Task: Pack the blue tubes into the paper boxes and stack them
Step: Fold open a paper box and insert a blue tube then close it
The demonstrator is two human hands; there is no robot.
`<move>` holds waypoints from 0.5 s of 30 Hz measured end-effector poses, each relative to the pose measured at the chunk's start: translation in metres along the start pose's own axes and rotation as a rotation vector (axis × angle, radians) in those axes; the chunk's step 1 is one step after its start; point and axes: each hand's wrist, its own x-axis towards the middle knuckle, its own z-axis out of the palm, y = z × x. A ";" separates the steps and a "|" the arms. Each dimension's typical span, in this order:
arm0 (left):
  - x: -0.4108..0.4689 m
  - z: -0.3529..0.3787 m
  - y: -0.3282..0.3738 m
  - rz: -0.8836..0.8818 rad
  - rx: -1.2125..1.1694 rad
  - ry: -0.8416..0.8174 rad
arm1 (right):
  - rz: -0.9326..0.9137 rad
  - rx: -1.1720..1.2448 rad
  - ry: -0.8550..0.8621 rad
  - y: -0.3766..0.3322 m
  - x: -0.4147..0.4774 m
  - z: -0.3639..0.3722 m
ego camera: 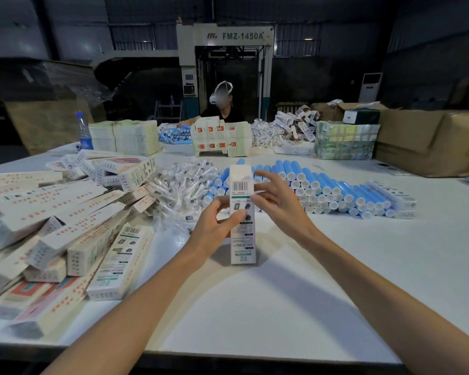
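Note:
A tall white paper box [242, 239] with a barcode stands upright at the middle of the white table [255, 307]. My left hand [218, 226] grips its left side around mid-height. My right hand [278, 204] touches its upper right edge, fingers spread and loosely bent. Behind the box lies a wide pile of blue tubes [322, 190] with white caps facing me. To the left, several closed boxes [79, 234] lie heaped and stacked. Whether a tube is inside the held box is hidden.
Clear-wrapped small parts [187, 185] lie between the box heap and the tubes. Flat box blanks [222, 139], a water bottle [84, 131] and cardboard cartons [431, 139] line the far side, where another person [222, 104] works. The near table edge runs below my forearms.

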 end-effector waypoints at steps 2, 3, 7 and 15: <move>0.000 0.003 0.002 0.038 -0.003 0.002 | -0.015 0.067 0.036 0.004 -0.006 0.001; 0.000 0.005 0.004 0.062 -0.014 0.006 | -0.010 0.098 0.049 0.005 -0.007 0.001; 0.007 0.008 0.012 0.153 0.082 -0.036 | 0.006 0.153 0.052 0.007 -0.007 -0.005; 0.039 0.019 0.017 0.129 0.166 -0.177 | 0.030 0.138 0.115 0.012 -0.004 -0.018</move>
